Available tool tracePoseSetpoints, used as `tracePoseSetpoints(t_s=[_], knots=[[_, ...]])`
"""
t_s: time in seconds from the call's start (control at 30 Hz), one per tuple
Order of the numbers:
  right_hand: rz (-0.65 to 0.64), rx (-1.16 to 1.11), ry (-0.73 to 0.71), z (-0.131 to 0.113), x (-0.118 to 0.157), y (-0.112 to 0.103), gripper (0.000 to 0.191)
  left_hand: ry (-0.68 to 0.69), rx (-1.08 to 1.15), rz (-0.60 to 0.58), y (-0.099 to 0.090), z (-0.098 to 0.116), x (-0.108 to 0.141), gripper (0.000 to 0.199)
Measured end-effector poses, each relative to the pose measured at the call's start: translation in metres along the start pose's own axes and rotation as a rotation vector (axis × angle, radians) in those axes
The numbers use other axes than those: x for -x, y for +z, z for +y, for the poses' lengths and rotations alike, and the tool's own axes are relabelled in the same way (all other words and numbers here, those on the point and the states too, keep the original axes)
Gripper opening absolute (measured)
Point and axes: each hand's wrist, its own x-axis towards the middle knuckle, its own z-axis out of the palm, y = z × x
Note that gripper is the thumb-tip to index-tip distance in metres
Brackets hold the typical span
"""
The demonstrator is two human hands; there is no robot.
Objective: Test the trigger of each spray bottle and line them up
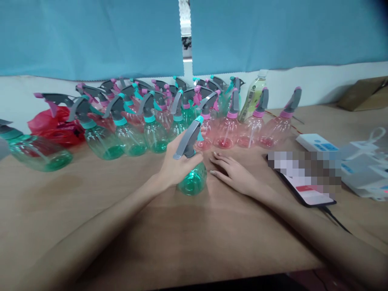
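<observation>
My left hand [176, 163] is wrapped round the neck of a green spray bottle [193, 181] at the middle of the table. Its grey trigger head with a turquoise nozzle rises above my fingers, and the collar is mostly hidden by them. To the right, my right hand [232, 171] lies palm down on the wood with its fingers stretched out, apart from the bottle. Just behind stands a row of similar bottles, green ones such as a green spray bottle [157, 137] on the left and pink ones such as a pink spray bottle [226, 133] on the right.
A phone [306, 184] with a cable lies at right, near white boxes [318, 145]. A drink bottle [254, 97] stands behind the pink bottles. At left are a red plastic bag [57, 125] and another green bottle [45, 155]. A cardboard box [363, 95] sits far right.
</observation>
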Motion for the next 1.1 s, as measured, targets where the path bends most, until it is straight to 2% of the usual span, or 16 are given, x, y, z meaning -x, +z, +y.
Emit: tracePoseSetpoints(t_s=[0.2,1.1], knots=[[-0.001,-0.002,-0.005,0.0009,-0.0001,0.0002,0.054,-0.035,0.041,0.015,0.0012,0.001,-0.0003,0.015],[0.006,-0.028,0.0,0.0004,0.0004,-0.0007,0.053,-0.036,0.056,0.003,-0.0002,0.0014,0.0007,0.017]])
